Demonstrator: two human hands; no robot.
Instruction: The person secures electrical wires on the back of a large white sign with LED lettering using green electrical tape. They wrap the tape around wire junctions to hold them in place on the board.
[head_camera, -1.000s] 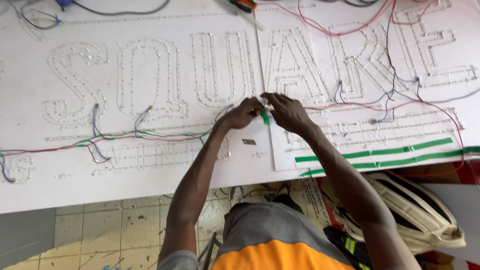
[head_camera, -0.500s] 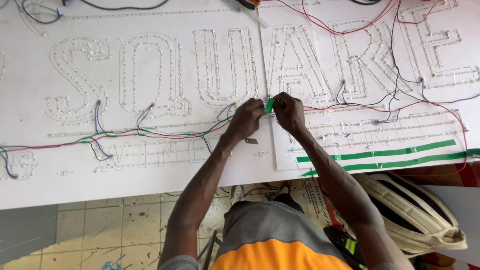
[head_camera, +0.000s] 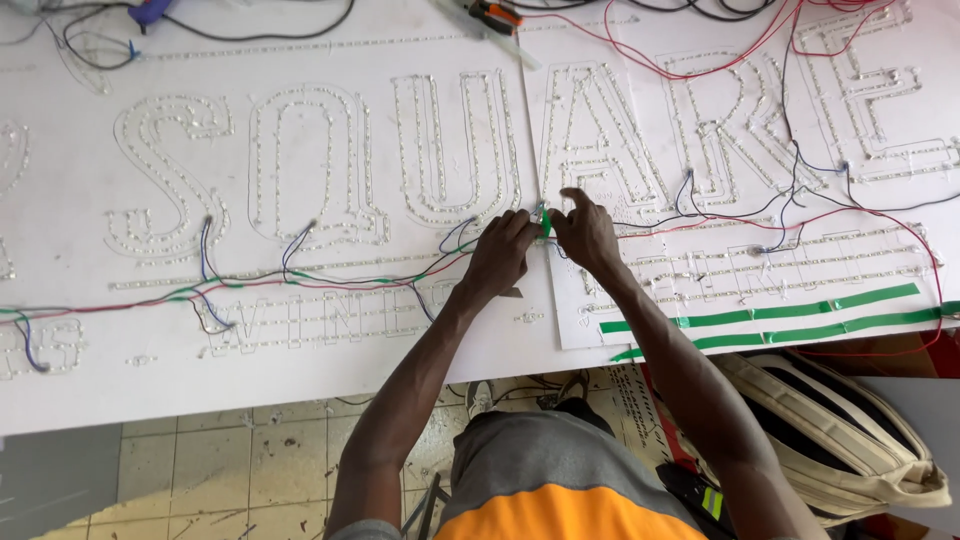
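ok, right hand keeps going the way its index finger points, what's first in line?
Probably the studded outline of the big letter just above the right hand on the white board. Depth is unclear; the finger may pass over the studs.

Both arms reach forward, the left hand (head_camera: 497, 255) and right hand (head_camera: 588, 232) close together, fingertips pinched and nearly meeting.
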